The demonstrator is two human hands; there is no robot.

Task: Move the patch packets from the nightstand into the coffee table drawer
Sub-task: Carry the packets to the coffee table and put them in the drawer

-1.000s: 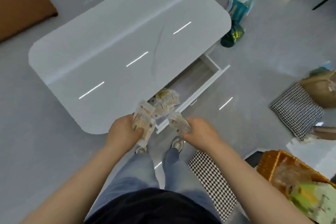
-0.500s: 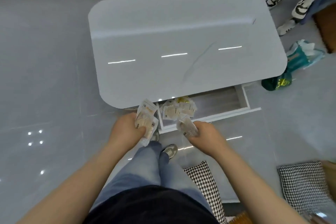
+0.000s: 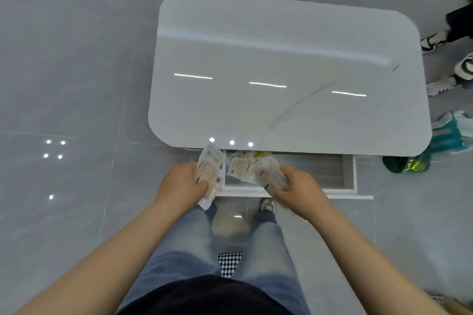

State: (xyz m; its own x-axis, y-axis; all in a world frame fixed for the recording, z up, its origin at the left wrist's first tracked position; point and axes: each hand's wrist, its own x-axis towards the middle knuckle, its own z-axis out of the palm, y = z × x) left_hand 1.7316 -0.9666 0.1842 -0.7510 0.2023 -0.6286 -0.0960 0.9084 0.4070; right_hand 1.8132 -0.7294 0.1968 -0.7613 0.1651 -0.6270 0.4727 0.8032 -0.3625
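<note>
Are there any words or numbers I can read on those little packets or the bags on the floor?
None can be read.
Patch packets in the left hand: print too blurred.
Packet in the right hand: blurred.
Packets in the drawer: blurred.
Green bag on the floor: gold marks, unreadable.

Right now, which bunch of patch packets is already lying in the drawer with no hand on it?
The middle bunch, lying loose at the open drawer's left end. The left hand grips another, the right hand a third.
</note>
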